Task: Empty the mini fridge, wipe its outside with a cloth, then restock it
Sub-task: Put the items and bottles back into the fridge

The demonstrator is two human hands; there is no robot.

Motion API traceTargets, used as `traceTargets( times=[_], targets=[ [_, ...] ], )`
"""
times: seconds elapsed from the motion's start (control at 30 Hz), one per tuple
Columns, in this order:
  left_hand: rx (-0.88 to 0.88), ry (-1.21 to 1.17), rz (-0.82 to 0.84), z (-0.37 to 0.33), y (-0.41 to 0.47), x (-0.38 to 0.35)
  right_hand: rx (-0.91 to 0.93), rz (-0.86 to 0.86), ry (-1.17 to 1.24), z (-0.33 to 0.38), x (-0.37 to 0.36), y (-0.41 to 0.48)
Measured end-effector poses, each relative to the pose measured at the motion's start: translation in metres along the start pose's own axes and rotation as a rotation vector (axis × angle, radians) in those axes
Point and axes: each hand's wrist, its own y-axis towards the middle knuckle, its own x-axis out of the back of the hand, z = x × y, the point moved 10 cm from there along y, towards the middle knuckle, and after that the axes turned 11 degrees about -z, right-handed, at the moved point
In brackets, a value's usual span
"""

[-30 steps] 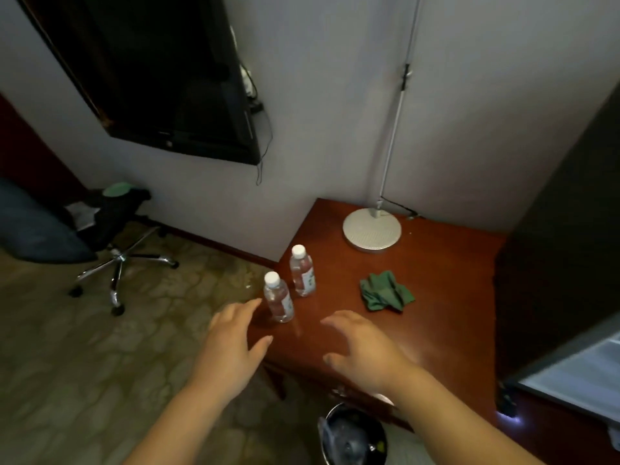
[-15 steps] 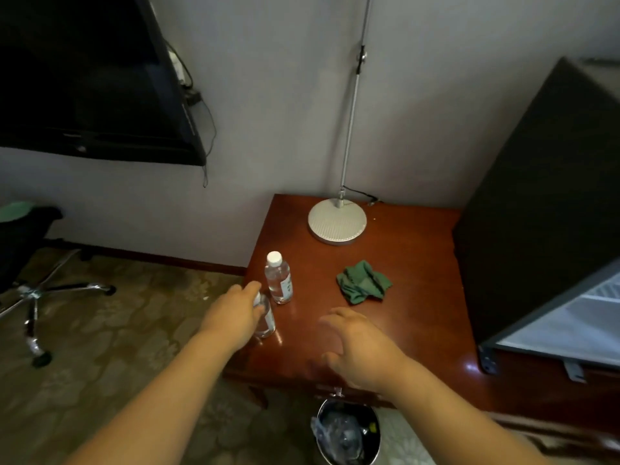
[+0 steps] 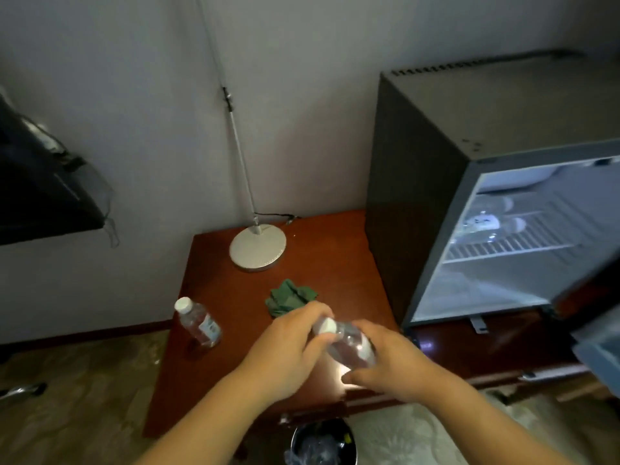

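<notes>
Both hands are on one water bottle (image 3: 349, 344), held just above the table (image 3: 318, 263) nr its front edge. The left hand (image 3: 285, 357) has its fingers curled round the cap end; the right hand (image 3: 392, 367) wraps the body and base from the other side. Both grip firmly, neither is slack. The bottle lies nearly flat, w/ its long axis running from the white cap (image 3: 327, 327) at upper left to the base at lower right, so the base end faces the mini fridge (image 3: 416, 182). The fridge stands open to the right w/ its wire shelf (image 3: 510, 245) showing pale shapes, prob. more bottles, too blurred to be sure. The right hand is the nearer one to that opening, so if this is restocking, a base-first pass rightward by that hand looks simplest, w/ the left letting go of the cap. A second bottle (image 3: 199, 322) stands on the table's left edge, well apart from both hands, closer to the left. The green cloth (image 3: 288, 297) lies crumpled just beyond the left knuckles, w/ a lamp base (image 3: 257, 246) behind it. Whether the wipe is done, can't tell.
</notes>
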Motion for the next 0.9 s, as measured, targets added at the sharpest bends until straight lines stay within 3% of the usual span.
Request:
traceTargets(
  times=[0.23, 0.47, 0.63, 0.73, 0.9],
  targets=[
    [-0.190, -0.082, 0.005, -0.147, 0.072, -0.075, -0.107, -0.220, -0.092, -0.088, 0.170, -0.044],
    [-0.226, -0.048, -0.057, -0.240, 0.148, -0.143, -0.098, -0.470, -0.376, -0.159, 0.304, -0.039],
    [-0.164, 0.047, -0.109, -0.242, 0.225, -0.170, -0.124, -0.565, -0.488, -0.183, 0.350, 0.005],
    [-0.067, 0.237, -0.104, -0.215, 0.256, -0.190, -0.200, -0.518, -0.479, -0.200, 0.358, 0.033],
    [0.014, 0.528, 0.080, -0.176, 0.272, -0.237, -0.212, -0.504, -0.450, -0.223, 0.356, 0.058]
  ],
)
